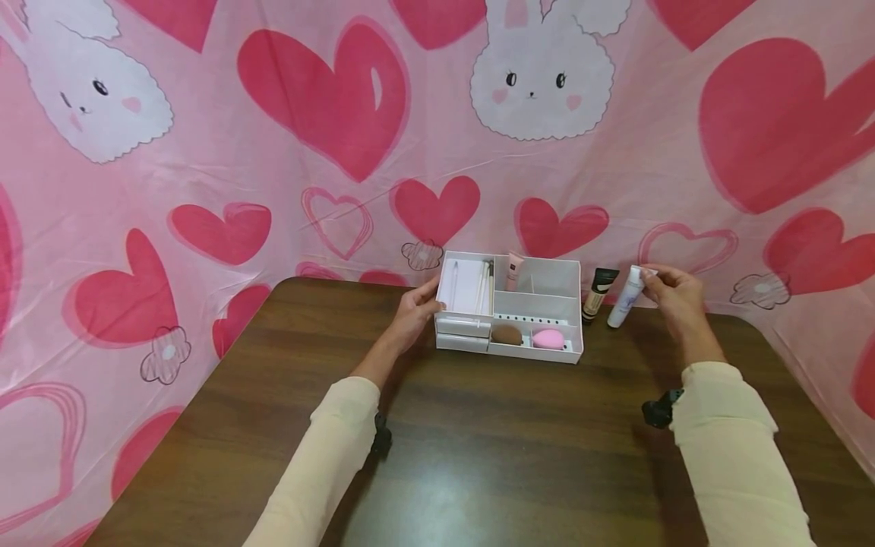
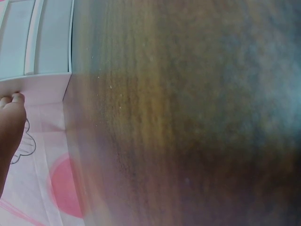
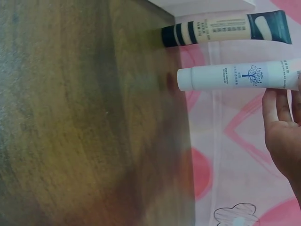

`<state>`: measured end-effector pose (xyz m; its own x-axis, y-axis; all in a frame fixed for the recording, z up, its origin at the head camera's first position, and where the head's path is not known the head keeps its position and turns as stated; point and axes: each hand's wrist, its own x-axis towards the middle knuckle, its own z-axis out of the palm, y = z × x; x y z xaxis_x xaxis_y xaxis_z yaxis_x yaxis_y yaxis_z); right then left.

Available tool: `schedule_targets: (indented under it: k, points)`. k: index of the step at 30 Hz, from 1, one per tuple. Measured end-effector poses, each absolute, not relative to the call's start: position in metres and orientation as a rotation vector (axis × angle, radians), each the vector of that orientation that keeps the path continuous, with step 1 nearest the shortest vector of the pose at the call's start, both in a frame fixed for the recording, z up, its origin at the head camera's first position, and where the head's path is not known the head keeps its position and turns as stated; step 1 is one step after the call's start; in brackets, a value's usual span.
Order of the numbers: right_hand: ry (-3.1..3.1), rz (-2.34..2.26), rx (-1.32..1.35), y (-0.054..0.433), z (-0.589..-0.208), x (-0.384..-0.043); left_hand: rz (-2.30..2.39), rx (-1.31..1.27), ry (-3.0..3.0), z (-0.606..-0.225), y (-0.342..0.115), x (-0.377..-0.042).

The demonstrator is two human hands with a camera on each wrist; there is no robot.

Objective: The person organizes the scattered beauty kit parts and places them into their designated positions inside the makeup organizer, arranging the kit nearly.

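My left hand [image 1: 415, 313] rests against the outer left side of a white cosmetics organizer [image 1: 536, 351]; in the left wrist view its fingertips [image 2: 18, 97] touch the side wall. My right hand [image 1: 678, 300] pinches the upper end of a white cosmetic tube [image 1: 625, 298], held nearly upright, slightly tilted, its cap [image 3: 185, 79] down. Whether the cap touches the table is unclear. Left of it a black-and-beige foundation tube [image 1: 598, 295] stands beside the organizer. Inside the organizer are a pink tube [image 1: 514, 271], thin sticks or brushes [image 1: 482, 287], a brown sponge [image 1: 507, 334] and a pink sponge [image 1: 548, 339].
The organizer stands near the back edge of a dark wooden table [image 1: 437, 448]. It has several compartments and two drawers [image 1: 462, 336] at its front left. Pink cloth [image 1: 287, 159] with hearts and rabbits hangs close behind the table.
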<state>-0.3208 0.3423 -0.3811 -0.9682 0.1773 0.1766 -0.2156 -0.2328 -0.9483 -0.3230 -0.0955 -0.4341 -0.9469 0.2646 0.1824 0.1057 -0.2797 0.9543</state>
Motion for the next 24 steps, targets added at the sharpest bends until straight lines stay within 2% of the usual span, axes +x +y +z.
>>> schedule_targets:
  k: [10,24]
  points:
    - [-1.778,2.218,0.060,0.334,-0.353,-0.316,2.381,0.468,1.837,-0.431,-0.095,-0.320]
    - [-1.717,2.189,0.249,0.331,-0.318,-0.319,2.395,0.478,1.816,-0.433,-0.095,-0.322]
